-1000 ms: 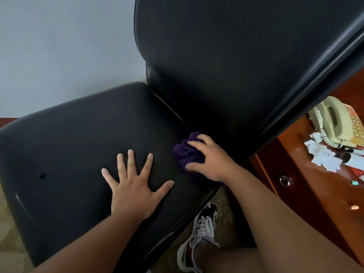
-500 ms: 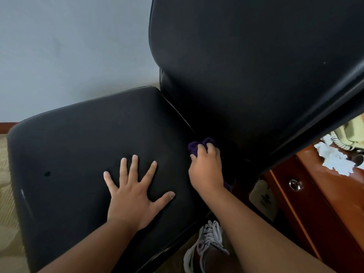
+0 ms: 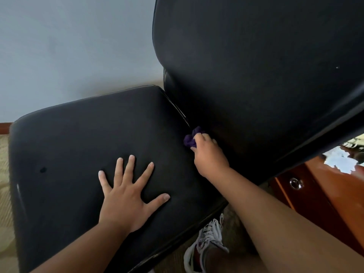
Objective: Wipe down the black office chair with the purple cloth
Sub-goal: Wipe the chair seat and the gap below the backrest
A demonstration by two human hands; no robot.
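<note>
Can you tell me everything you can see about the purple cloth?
The purple cloth is a small, soft-looking, deep violet rag, scrunched into a lumpy bunch rather than spread flat. Only part of it shows; the rest is hidden inside the right hand, which is closed around it. It sits at the crease where the black padded seat meets the black backrest, pressed against that gap. The left hand lies flat on the seat, apart from the cloth.
</note>
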